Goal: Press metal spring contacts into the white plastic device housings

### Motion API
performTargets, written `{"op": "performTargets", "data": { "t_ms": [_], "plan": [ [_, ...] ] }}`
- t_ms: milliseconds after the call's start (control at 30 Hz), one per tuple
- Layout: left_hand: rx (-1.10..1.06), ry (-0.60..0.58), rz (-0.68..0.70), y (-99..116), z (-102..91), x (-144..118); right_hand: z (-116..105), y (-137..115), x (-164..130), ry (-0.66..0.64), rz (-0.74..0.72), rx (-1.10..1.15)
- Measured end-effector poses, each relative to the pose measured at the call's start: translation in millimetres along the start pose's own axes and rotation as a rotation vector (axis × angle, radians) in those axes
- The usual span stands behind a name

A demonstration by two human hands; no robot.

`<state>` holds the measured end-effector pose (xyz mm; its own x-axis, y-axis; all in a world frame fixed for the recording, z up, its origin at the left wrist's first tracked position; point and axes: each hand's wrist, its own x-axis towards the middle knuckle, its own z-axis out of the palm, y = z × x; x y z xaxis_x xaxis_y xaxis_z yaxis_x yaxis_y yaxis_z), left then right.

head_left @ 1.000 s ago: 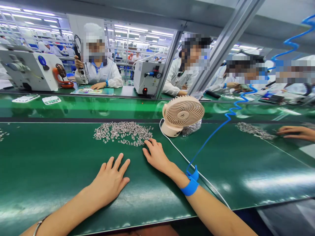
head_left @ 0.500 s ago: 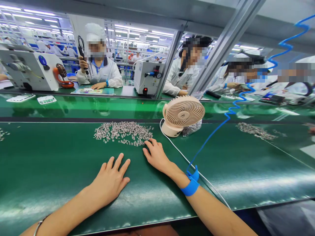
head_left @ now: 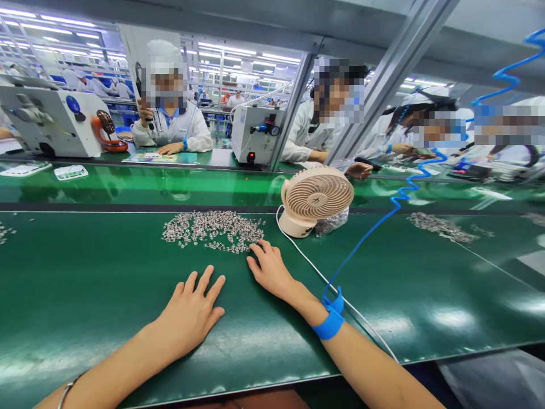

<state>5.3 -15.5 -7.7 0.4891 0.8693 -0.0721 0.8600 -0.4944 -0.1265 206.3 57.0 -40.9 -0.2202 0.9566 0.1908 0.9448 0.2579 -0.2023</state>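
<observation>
Pile of small metal parts [head_left: 213, 230]: located on the green table [head_left: 85, 284] at 12 o'clock from the left hand [head_left: 191, 312] and 10 o'clock from the right hand [head_left: 268, 270]. The pile is a flat, loose spread; its long axis runs 9 to 3 o'clock, parallel to the table's far edge. The orientation of single parts cannot be told.

Left hand: palm down, flat on the table, fingers spread wide, holding nothing, pointing toward 1 o'clock, apart from the pile.

Right hand: palm down, fingers loosely extended toward 11 o'clock, fingertips [head_left: 255, 249] at the pile's 4 o'clock edge; no part is seen gripped. A blue wrist strap [head_left: 331, 318] encircles the wrist, with a coiled blue cord [head_left: 383, 218] rising toward 1 o'clock.

A beige desk fan [head_left: 314, 199] stands at 1 o'clock from the right hand, just beside the pile's 3 o'clock end.
</observation>
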Motion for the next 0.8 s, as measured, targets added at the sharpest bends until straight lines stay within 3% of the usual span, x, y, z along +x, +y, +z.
{"op": "performTargets", "data": {
  "t_ms": [800],
  "plan": [
    [0.025,-0.022,-0.003,0.3,-1.3,-0.2,-4.4,-2.1,0.2,-0.023,0.022,0.012]
  ]
}}
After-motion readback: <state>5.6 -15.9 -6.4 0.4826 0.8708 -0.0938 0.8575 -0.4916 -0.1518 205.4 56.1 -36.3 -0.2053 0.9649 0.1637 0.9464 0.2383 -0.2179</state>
